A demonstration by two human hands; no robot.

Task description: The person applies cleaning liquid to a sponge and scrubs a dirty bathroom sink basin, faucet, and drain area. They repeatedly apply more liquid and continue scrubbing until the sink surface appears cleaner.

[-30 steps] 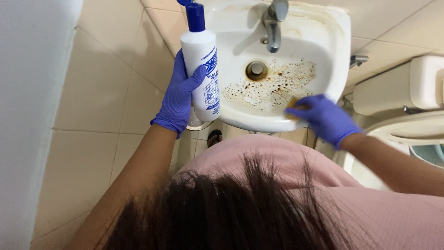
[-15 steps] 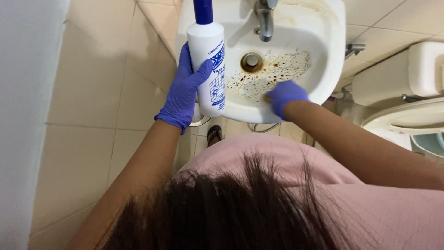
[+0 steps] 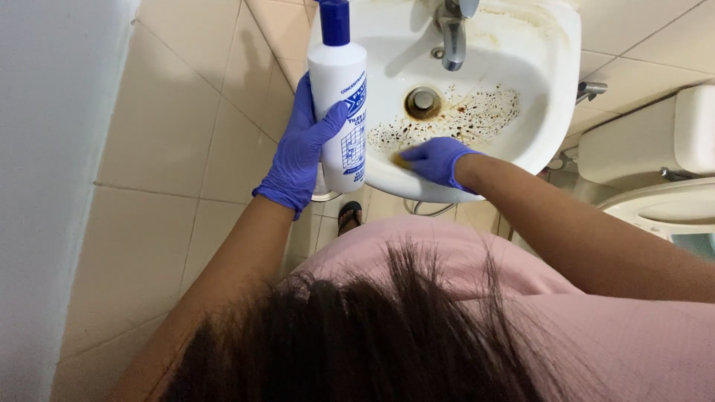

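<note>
Head view, hands: left hand (image 3: 299, 152) in a purple glove is wrapped tight around a white bottle (image 3: 339, 112) with a blue cap, held upright at the left rim of the basin; right hand (image 3: 436, 160), also gloved, is closed on a small yellow scrubbing pad (image 3: 401, 159) of which only an edge shows.
Head view, sink: white wall basin (image 3: 536, 97) with a metal tap (image 3: 452, 30) at the far side and a rusty ring round the drain (image 3: 423, 100).
Where the work sits: pad presses on the near inner slope of the bowl, left of centre, just beside the bottle and well short of the drain.
Stains: brown-black speckles (image 3: 477, 115) spread from the drain toward the right and near side (thickest just right of the drain); yellowish streaks also show on the far deck by the tap.
Done, as far as it shows: a judgement only, but the strip of bowl around the pad looks paler than the speckled patch; whether liquid from the bottle lies on the bowl cannot be told.
Left to do: most of the speckled patch, the drain ring and the far deck look untouched, so the cleaning seems at an early stage.
Surroundings: beige tiled wall (image 3: 171, 149) to the left, toilet (image 3: 655, 201) to the right, a sandalled foot (image 3: 348, 217) below the basin.
</note>
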